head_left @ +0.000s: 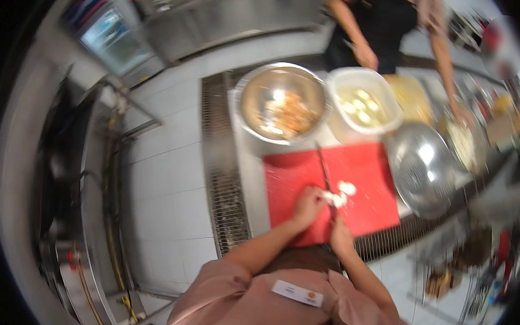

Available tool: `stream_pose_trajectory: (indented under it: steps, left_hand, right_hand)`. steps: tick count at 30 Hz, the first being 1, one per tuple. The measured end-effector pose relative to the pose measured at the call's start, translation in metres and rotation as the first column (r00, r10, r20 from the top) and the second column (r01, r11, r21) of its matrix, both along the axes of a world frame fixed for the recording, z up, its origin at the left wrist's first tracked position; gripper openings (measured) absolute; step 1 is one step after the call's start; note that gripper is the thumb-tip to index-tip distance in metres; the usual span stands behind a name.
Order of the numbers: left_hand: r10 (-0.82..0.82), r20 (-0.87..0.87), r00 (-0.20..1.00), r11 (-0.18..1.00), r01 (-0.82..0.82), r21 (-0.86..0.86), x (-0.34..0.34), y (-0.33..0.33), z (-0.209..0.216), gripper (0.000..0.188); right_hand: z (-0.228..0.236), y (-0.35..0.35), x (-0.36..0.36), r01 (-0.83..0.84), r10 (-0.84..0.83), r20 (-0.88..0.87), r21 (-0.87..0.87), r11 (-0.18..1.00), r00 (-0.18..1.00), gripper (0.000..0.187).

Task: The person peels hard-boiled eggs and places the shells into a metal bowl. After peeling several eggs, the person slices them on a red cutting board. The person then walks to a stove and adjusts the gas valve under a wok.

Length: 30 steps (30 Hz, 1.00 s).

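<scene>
A red cutting board (288, 181) lies in front of me on the metal table. My right hand (341, 234) is closed round the handle of a knife (324, 170), whose long dark blade points away from me across the board. To the left of the blade, my left hand (309, 205) pinches a white piece (328, 196), its fingertips close to the knife. Several more white, rounded pieces (346, 187) lie just right of the blade. Blur hides whether they are egg or onion.
Beyond the board stand a steel bowl of orange-brown scraps (257, 103) and a white tub (386, 123) with pale round items in liquid. A steel colander (406, 170) sits right. Across the table, a co-worker in a dark apron (367, 33) reaches toward a container (462, 146).
</scene>
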<state>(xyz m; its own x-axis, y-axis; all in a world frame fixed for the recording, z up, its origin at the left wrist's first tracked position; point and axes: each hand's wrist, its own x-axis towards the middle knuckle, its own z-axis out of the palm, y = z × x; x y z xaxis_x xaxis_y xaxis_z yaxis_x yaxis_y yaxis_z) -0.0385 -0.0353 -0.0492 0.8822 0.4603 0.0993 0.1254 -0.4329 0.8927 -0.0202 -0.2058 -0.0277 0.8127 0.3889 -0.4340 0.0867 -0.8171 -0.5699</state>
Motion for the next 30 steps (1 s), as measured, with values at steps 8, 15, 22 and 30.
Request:
stream_pose_trajectory:
  steps: [8, 15, 22, 30]
  left_hand:
    - [-0.249, 0.009, 0.969, 0.964, 0.246, 0.097, 0.005, 0.001, 0.017, 0.041]
    - [-0.185, -0.358, 0.915, 0.958, 0.249, 0.140, 0.015, 0.018, 0.039, 0.040]
    - [-0.107, -0.284, 0.953, 0.991, 0.125, 0.045, 0.009, 0.023, 0.025, 0.032]
    - [-0.126, -0.171, 0.977, 0.992, 0.124, -0.027, -0.007, 0.022, 0.015, 0.020]
  right_hand:
    - [0.034, -0.007, 0.020, 0.167, -0.017, -0.492, 0.263, 0.950, 0.871, 0.019]
    - [0.042, -0.020, 0.008, 0.014, -0.023, 0.058, 0.151, 0.988, 0.998, 0.026]
    - [0.058, -0.025, -0.007, -0.150, 0.156, 0.131, -0.059, 0.987, 0.979, 0.023]
    - [0.052, -0.017, -0.016, -0.204, 0.216, 0.076, -0.140, 0.969, 0.973, 0.020]
